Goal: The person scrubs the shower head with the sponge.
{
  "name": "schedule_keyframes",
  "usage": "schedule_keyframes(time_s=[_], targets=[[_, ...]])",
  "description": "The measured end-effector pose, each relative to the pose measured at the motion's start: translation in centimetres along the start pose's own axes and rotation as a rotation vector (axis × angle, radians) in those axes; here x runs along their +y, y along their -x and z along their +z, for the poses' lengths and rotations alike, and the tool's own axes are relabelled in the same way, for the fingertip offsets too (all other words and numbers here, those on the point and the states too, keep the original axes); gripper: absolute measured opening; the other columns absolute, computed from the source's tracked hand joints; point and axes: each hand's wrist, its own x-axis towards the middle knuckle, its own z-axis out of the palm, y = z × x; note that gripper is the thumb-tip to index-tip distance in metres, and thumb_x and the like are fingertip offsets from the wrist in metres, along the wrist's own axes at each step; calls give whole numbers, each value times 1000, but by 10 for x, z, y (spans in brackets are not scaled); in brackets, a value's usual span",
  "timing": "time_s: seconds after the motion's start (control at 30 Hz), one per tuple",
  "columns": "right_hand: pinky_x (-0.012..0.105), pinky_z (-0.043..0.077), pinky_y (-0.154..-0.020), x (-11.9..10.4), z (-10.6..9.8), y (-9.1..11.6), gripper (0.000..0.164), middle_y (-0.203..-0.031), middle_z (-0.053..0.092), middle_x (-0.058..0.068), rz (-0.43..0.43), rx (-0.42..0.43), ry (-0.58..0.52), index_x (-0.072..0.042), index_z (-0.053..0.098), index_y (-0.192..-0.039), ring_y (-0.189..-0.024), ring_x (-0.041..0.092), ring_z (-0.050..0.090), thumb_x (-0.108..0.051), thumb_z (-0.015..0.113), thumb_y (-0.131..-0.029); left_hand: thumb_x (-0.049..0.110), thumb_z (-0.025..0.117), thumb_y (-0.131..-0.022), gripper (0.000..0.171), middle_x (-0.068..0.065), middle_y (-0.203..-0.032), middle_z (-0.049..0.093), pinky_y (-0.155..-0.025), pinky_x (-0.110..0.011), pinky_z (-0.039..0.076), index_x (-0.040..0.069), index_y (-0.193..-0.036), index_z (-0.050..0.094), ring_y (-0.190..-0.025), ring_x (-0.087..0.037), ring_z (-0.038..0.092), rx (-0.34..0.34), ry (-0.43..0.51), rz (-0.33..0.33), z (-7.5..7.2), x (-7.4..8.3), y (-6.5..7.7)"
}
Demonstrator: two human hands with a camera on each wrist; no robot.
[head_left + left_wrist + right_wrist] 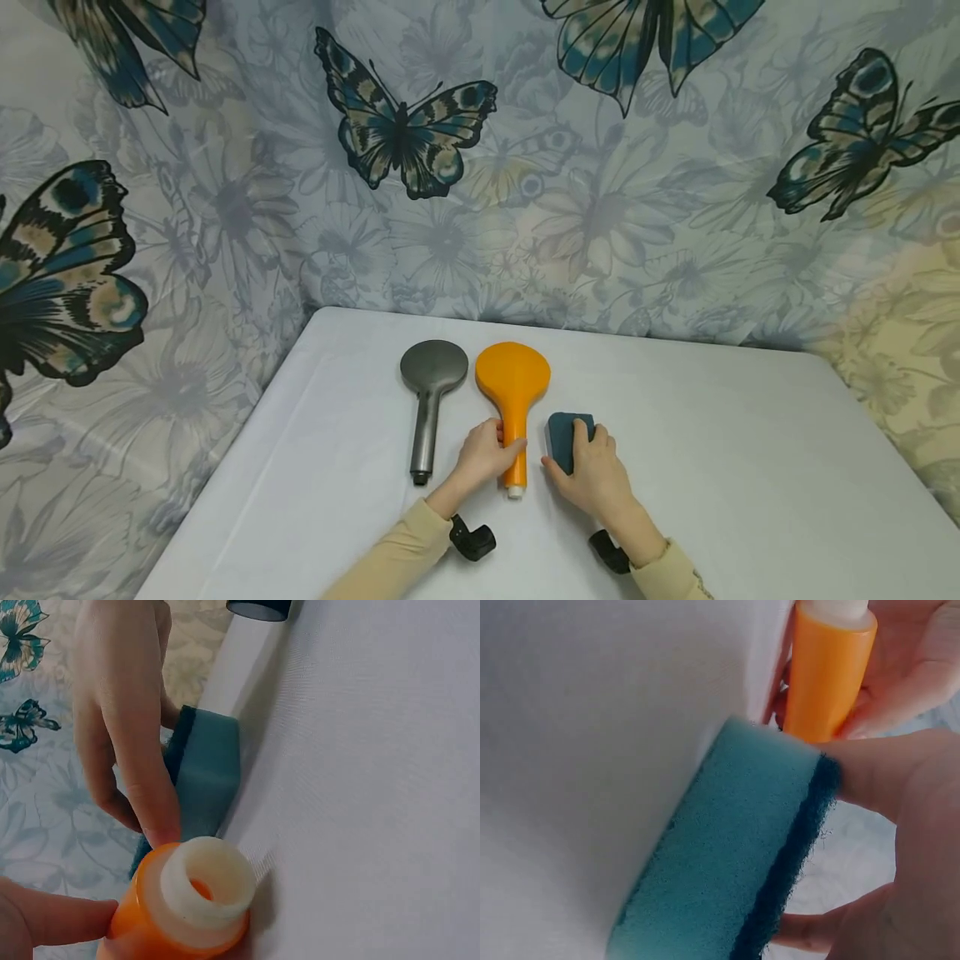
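An orange shower head (513, 371) lies on the white table, face end away from me. My left hand (482, 457) grips its handle, thumb across the top. In the left wrist view the white hollow end (208, 881) of that handle shows close up. Just to the right, my right hand (597, 479) holds a teal sponge (561, 437) with a darker scouring layer (791, 855). The sponge appears apart from the orange handle in the head view. On the left lies a grey shower head (433, 365), touched by neither hand.
The white table (735, 467) reaches back to a butterfly-patterned fabric backdrop (600, 250). Black wrist devices (474, 542) are worn on both wrists, low over the tabletop.
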Motion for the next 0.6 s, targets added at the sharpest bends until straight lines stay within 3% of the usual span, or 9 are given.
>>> schedule_keyframes(time_s=[0.1,0.17,0.43,0.6], targets=[[49,52,-60,0,0,1,71,-102,46,39,15,-3,-27,13,45,-118,-83,45,51,-35,75,-75,20,71,-81,38,-12,-84,61,-62,-30,52,-10,-101,58,-71,-20,60,26,27,-26,2,-2,-2],[49,52,-60,0,0,1,69,-101,46,38,24,-3,-42,12,45,-117,-82,43,51,-34,75,-75,19,72,-80,38,-12,-82,61,-62,-29,52,-11,-99,58,-70,-19,60,17,92,-52,3,-3,-5],[50,52,-64,5,-8,-2,68,-108,40,43,68,6,-118,14,42,-121,-83,47,55,-28,72,-77,11,67,-84,29,-11,-86,62,-68,-28,52,-12,-100,59,-74,-15,59,-93,495,-153,0,-5,-11],[52,51,-72,6,-20,-6,66,-110,39,40,85,73,-174,13,40,-122,-87,45,52,-27,70,-80,9,62,-88,31,-14,-90,64,-71,-30,53,-14,-108,54,-78,-18,62,-136,570,-150,-3,-1,-12]])
